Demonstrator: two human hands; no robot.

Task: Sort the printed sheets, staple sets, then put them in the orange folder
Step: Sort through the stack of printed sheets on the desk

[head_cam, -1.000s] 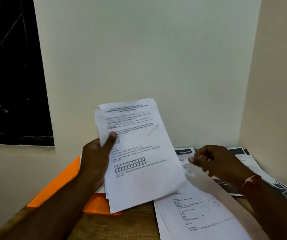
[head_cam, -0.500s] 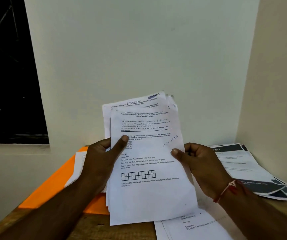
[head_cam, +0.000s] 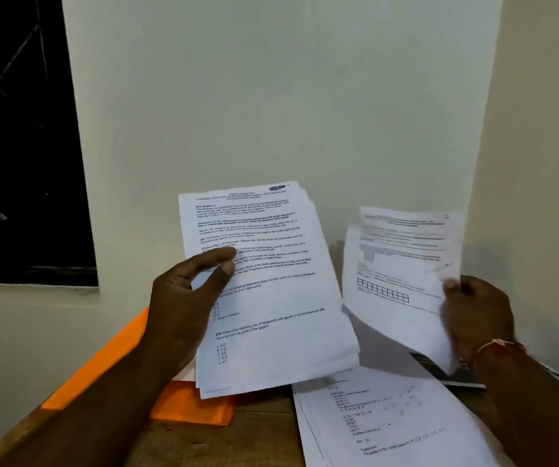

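Sheet [head_cam: 402, 257] drawn off rightward — right hand [head_cam: 477, 311] pinches its edge; left hand [head_cam: 180, 308] fingers [head_cam: 219, 256] grip stack [head_cam: 271, 298].

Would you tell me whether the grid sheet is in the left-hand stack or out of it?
Out: the right hand pinches the grid sheet, apart from the stack in the left hand.

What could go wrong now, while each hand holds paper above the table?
The left hand grips the stack by one side only; its fanned sheets could slip and mix with the pile lying below. The right hand pinches the single sheet at its edge; the sheet is blurred, probably moving, so it may crease or land on the wrong pile.
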